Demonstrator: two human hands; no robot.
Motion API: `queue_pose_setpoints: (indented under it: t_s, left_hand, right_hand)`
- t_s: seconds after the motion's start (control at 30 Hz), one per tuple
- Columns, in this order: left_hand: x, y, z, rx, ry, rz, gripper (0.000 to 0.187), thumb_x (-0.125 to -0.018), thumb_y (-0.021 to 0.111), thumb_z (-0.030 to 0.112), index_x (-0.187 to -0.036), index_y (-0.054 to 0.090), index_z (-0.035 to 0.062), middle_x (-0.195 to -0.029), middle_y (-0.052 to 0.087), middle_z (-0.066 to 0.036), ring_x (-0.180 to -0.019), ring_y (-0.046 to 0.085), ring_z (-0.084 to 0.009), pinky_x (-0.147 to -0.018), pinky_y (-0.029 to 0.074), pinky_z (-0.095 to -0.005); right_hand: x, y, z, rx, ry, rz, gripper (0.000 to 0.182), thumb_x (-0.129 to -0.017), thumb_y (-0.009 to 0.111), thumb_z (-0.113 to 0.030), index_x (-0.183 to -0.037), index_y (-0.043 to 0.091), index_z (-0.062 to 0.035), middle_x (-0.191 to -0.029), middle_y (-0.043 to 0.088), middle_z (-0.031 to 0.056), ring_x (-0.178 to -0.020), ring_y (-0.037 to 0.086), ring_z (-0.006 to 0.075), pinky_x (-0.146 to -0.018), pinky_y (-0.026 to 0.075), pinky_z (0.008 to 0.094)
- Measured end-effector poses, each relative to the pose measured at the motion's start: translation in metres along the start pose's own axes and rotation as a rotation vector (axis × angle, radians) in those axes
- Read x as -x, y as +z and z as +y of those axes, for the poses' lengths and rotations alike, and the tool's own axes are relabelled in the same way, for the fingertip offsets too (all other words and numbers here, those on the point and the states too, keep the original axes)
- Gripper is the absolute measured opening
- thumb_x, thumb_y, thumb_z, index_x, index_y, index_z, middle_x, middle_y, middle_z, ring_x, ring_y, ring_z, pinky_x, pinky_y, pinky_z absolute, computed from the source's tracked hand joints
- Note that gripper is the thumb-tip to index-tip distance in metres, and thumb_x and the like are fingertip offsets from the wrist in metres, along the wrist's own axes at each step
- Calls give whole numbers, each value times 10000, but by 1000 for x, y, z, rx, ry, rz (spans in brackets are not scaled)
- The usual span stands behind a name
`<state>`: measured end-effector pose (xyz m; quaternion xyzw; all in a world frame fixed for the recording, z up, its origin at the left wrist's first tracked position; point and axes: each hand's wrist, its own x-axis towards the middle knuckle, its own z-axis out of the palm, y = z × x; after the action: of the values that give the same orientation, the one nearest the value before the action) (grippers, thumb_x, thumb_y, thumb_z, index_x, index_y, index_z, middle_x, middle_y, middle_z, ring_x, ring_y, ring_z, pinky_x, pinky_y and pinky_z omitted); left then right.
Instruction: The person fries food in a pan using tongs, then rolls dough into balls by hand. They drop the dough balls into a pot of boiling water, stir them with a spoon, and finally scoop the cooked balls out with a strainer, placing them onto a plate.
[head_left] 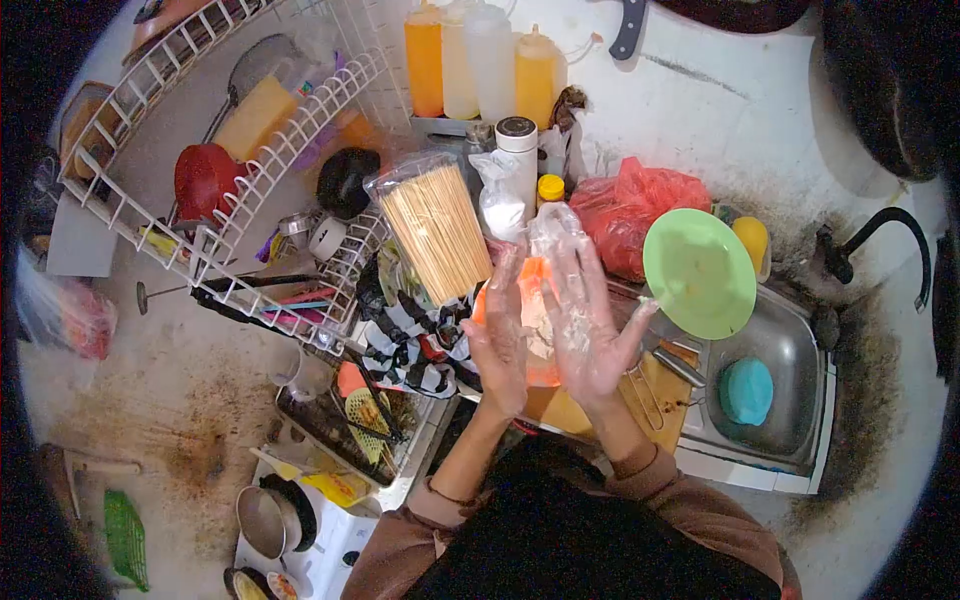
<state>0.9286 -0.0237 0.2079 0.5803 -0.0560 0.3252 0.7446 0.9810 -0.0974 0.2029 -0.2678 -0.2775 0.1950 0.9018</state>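
Note:
My left hand (503, 350) is raised with its fingers stretched upward and holds nothing. Beside it my right hand (590, 335) is spread, thumb out to the side, with white powder sticking to palm and thumb. Between and behind both hands shows an orange container (544, 377) with pale flour-like powder (538, 325) in it; the hands hide much of its rim. It stands by a wooden board (560, 408), on which a pair of metal tongs (645, 398) lies right of my right hand. A clear bag (556, 228) sits just behind the fingers.
A packet of wooden skewers (435, 230) leans left of the hands. Behind are a red plastic bag (630, 205), a white bottle (517, 150) and squeeze bottles (534, 75). To the right, a green plate (700, 272) stands by the sink (800, 400). A white dish rack (205, 258) occupies the left.

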Motion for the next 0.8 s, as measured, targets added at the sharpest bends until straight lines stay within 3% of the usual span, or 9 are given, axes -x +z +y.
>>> queue_pose_setpoints:
  t_s: [0.07, 0.1, 0.17, 0.23, 0.4, 0.5, 0.63, 0.73, 0.8]
  left_hand:
    - [1, 0, -6, -86, 56, -103, 887, -793, 62, 682, -1352, 147, -2, -1412, 153, -146, -1316, 117, -245, -1056, 26, -366]
    - [4, 6, -4, 61, -10, -69, 902, -778, 80, 704, -1357, 147, 16, -1415, 143, -148, -1317, 116, -245, -1057, 47, -361]
    - [2, 5, 6, 290, -46, -14, 917, -765, 94, 720, -1359, 146, 24, -1417, 133, -155, -1318, 115, -244, -1058, 55, -372]
    - [-2, -3, 18, 522, -107, -3, 916, -762, 150, 725, -1361, 145, 32, -1419, 113, -166, -1320, 104, -255, -1055, 90, -405]
    - [-3, -17, 31, 917, -239, 27, 875, -781, 242, 688, -1358, 156, 36, -1412, 108, -192, -1314, 114, -294, -1042, 160, -448]
    - [-2, -15, 30, 1002, -304, 19, 895, -770, 211, 705, -1358, 151, 32, -1408, 126, -190, -1311, 130, -292, -1046, 145, -441]
    - [1, -19, 33, 961, -376, -17, 935, -756, 144, 734, -1357, 144, 17, -1400, 169, -183, -1302, 161, -285, -1051, 134, -402]
    - [2, -19, 32, 930, -415, -14, 936, -756, 155, 732, -1349, 166, 8, -1390, 196, -185, -1291, 191, -285, -1050, 148, -415]
    - [4, -23, 31, 932, -428, 15, 930, -761, 191, 723, -1348, 161, 2, -1381, 198, -207, -1292, 185, -300, -1048, 159, -442]
  right_hand:
    - [4, 2, 7, 64, -47, -11, 820, -809, 143, -653, -1350, 190, -40, -1412, 154, 143, -1313, 124, 246, -1054, 75, 388]
    - [6, 2, 10, 97, -71, -19, 772, -835, 199, -620, -1340, 231, -38, -1405, 172, 149, -1308, 143, 246, -1051, 90, 391]
    - [8, -20, 9, 626, -238, -28, 643, -841, 348, -496, -1276, 336, -23, -1357, 245, 166, -1273, 207, 257, -1044, 122, 397]
    - [8, -15, 7, 845, -341, 90, 361, -756, 582, -227, -1067, 556, -46, -1233, 366, 159, -1184, 310, 284, -1019, 188, 409]
    - [25, -25, -5, 1056, -16, -152, 247, -659, 666, -57, -902, 659, -97, -1076, 457, 108, -1035, 405, 242, -891, 324, 352]
    - [27, -30, -1, 1211, -39, -247, 272, -694, 627, 14, -965, 628, -19, -851, 631, 68, -768, 573, 115, -706, 457, 241]
    - [19, -24, -2, 1247, -103, -311, 291, -686, 654, 4, -975, 634, -28, -832, 632, 46, -722, 551, 94, -683, 454, 231]
    - [17, -20, -6, 1215, 63, -302, 303, -621, 707, -108, -922, 670, -119, -1072, 460, 116, -1010, 382, 230, -877, 312, 348]
    - [15, -14, -9, 1277, 4, -337, 293, -598, 723, -172, -889, 686, -159, -1187, 381, 158, -1155, 302, 302, -975, 239, 406]
